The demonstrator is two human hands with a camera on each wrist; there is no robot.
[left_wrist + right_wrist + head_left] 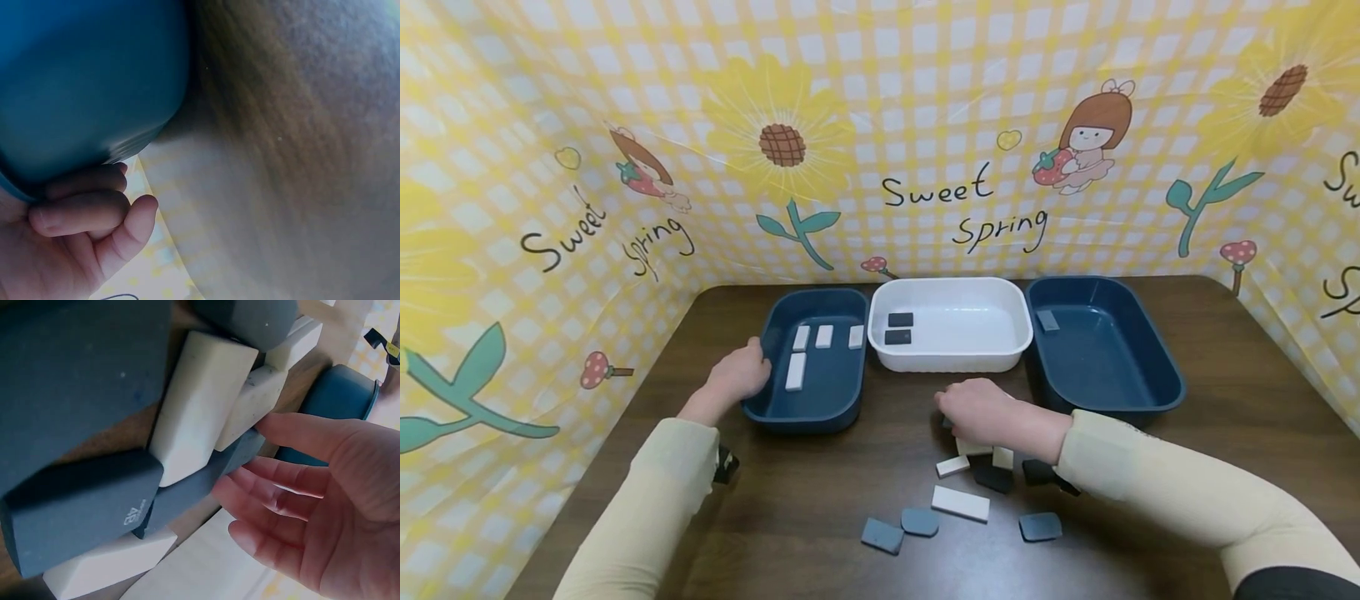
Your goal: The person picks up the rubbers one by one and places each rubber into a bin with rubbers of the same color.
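My left hand [741, 369] grips the left wall of a dark blue bin [805, 422]; in the left wrist view its fingers curl by the bin's rim. Four-sided white erasers [795, 372] lie inside that bin. Over a pile of erasers, my right hand [981, 411] reaches down. The right wrist view shows its thumb and fingers pinching a grey-blue eraser [245, 452], partly under a cream eraser [203, 403]. Beside it lies a dark eraser marked 4B [87, 500]. Nearer me are a long white eraser [961, 503] and several grey-blue erasers [882, 536].
A white bin [951, 361] stands in the middle with two black erasers [898, 337] inside. To its right is another dark blue bin [1105, 400] holding one grey eraser [1047, 320]. A yellow checked cloth [865, 83] hangs behind the brown table [760, 533].
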